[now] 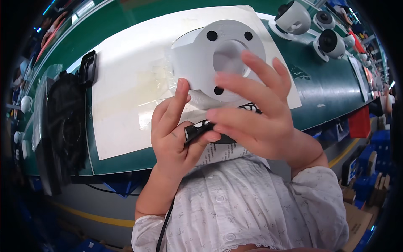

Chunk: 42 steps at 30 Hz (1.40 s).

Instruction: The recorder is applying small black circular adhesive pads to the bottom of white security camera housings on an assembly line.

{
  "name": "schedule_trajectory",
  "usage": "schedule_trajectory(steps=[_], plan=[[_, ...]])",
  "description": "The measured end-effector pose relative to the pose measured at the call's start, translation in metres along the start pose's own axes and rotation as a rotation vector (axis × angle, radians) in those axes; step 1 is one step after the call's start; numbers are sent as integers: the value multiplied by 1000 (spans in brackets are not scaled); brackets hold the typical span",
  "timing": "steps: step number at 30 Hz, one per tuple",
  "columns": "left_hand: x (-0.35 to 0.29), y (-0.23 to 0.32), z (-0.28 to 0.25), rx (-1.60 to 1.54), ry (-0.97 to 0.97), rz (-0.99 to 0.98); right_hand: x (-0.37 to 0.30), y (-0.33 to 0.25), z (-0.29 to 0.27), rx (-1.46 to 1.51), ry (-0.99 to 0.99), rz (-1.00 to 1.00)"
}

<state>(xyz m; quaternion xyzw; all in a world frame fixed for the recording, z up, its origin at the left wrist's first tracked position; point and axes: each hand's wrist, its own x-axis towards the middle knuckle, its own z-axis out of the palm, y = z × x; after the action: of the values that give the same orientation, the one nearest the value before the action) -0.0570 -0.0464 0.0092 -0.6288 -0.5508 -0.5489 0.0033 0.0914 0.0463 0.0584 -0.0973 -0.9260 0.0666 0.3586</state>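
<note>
My left hand [172,130] grips a black sheet [194,131] with round white spots, between its thumb and bent fingers, while its forefinger points up. Over the same sheet, the thumb and forefinger of my right hand [262,113] come together at its edge; whatever they pinch is too small to make out. The other right fingers are spread and slightly blurred. Beyond my hands lies a white rounded housing [199,59] with a wide round opening and three black round pads on its face. My right fingertips overlap its lower right part.
Beneath the housing is a pale board [121,92] on a green table [327,92]. Black plastic wrapping [65,122] and a small black tray [87,68] are at the left. Several white camera-like units [294,19] stand at the far right. A printed white sheet [220,154] lies near my body.
</note>
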Motion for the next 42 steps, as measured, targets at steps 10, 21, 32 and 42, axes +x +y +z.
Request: schedule_trajectory(steps=[10,21,32,42], plan=[[-2,-4,3,53,19,67,-11,36,-8,175,207,203],[-3,-3,5,92,4,-15,-14,11,-28,-394,-124,201],[-5,1,2,126,-45,-36,-17,37,-5,1251,75,809],[-3,-5,-6,91,-86,-2,58,105,14,548,187,406]])
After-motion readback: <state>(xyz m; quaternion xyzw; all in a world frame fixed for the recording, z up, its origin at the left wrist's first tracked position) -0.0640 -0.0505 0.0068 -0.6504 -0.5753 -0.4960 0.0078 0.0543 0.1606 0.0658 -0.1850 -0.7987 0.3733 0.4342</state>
